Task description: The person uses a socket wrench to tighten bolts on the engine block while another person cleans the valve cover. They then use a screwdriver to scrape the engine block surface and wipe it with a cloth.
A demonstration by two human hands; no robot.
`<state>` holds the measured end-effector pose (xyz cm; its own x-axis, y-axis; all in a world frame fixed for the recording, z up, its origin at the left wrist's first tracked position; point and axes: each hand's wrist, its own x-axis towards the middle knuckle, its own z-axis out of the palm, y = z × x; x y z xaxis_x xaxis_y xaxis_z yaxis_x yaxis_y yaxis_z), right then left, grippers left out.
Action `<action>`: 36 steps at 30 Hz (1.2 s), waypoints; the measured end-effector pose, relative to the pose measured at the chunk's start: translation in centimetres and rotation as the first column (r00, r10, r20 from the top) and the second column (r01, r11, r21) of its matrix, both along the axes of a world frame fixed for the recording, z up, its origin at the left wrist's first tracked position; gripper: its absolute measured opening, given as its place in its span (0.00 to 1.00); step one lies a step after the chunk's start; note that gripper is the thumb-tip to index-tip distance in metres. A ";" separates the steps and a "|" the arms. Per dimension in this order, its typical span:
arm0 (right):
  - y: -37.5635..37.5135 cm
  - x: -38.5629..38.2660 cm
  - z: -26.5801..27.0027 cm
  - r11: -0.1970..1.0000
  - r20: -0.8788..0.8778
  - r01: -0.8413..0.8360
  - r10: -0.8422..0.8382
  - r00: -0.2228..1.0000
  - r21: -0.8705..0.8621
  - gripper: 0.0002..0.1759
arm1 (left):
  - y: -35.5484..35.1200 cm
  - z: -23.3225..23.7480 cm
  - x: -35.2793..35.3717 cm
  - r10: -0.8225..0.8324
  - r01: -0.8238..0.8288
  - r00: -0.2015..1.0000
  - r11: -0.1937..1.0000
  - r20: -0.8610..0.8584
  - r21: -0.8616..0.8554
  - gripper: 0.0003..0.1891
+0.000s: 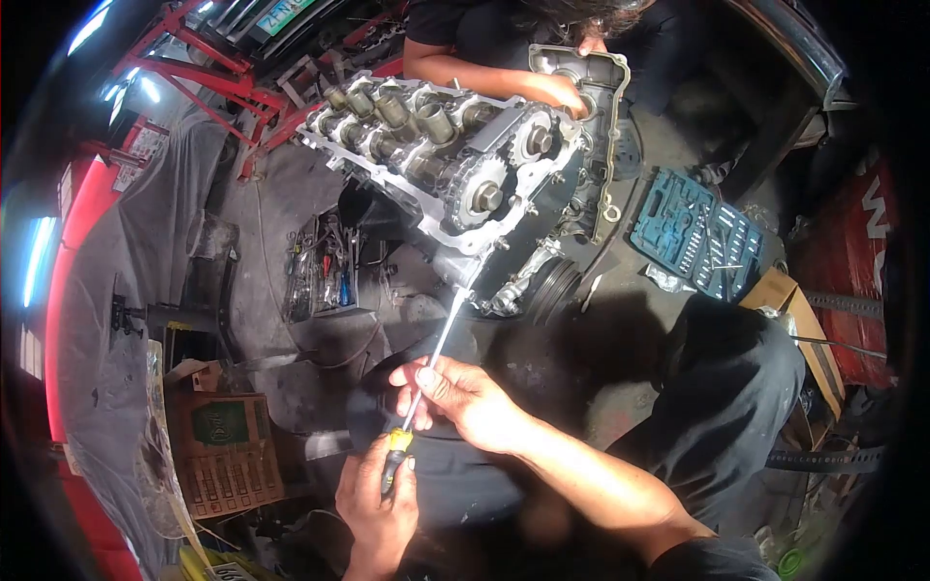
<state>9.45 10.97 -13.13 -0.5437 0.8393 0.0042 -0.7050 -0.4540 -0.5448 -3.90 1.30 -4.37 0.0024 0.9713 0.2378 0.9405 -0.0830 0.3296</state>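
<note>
A long screwdriver with a yellow and black handle slants up and away from me. Its handle is gripped in my left hand, low in the view. Further up, the thumb and fingers of my right hand close around the steel shaft. The shaft's far end meets the lower front corner of an engine cylinder head, which has its camshafts, chain sprockets and upright cylindrical parts exposed. The sprocket nearest me sits above that corner. A ribbed pulley shows lower down at the engine's right.
Across from me, a co-worker's arm reaches to a valve cover. A blue socket set case lies open on the floor at right. At left are a tray of hand tools, a cardboard box and a red stand.
</note>
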 end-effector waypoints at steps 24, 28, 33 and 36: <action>0.0 0.0 0.3 0.999 -0.012 0.017 -0.017 1.000 -0.039 0.18 | 0.9 -0.5 -1.9 -0.097 0.095 0.991 0.995 0.088 0.025 0.20; -0.2 0.0 0.3 1.000 0.009 0.016 -0.016 1.000 -0.009 0.18 | -0.2 -1.4 -2.6 0.161 -0.014 0.755 0.973 0.636 -0.229 0.20; -0.7 0.3 0.2 1.000 0.048 0.012 -0.013 0.999 0.015 0.18 | -0.4 -1.9 -4.7 0.330 0.232 0.284 0.887 0.900 -0.399 0.20; -0.8 0.3 -0.1 0.999 0.076 0.029 -0.030 0.997 0.013 0.19 | -0.3 -1.6 -4.4 0.339 0.207 0.329 0.885 0.881 -0.418 0.20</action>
